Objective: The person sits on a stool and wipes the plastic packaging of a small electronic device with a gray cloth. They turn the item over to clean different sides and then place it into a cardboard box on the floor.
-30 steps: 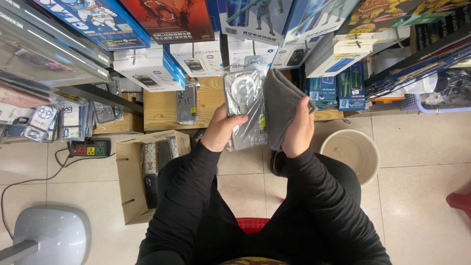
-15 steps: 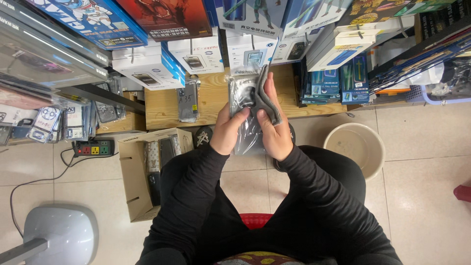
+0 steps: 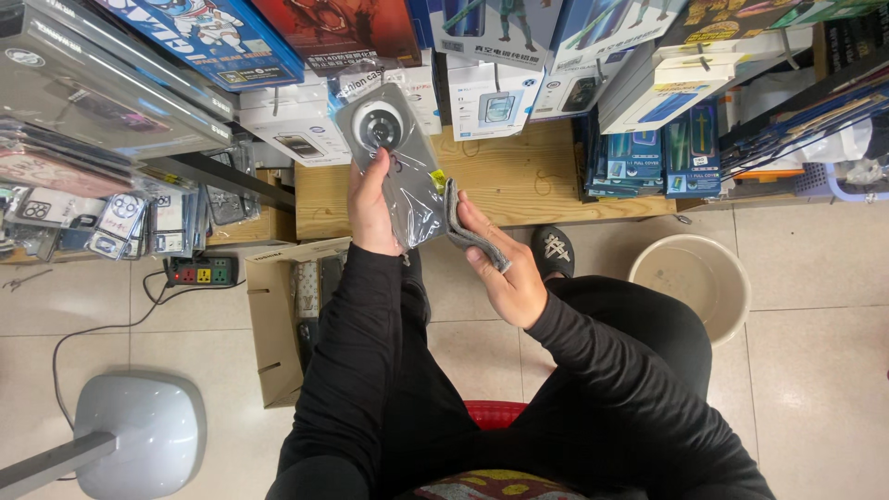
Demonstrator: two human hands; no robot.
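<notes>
Head view: one camera looked down on a seated person in black sleeves.
Left hand: the left hand (image 3: 372, 206) was closed around a grey phone case in a clear sleeve (image 3: 396, 157), held up at upper centre of the frame.
Case axis: its long axis ran from upper left to lower right, ring end uppermost.
Right hand: the right hand (image 3: 505, 273) lay half open, palm up, fingers curled on a folded grey cloth (image 3: 468, 231).
Key relation: the cloth touched the sleeve's lower right edge; the case lay up and left of the right hand.
Surroundings: a wooden shelf (image 3: 519, 181) with boxed goods behind, a cardboard box (image 3: 278, 315) at left, a beige bucket (image 3: 693, 278) at right.
</notes>
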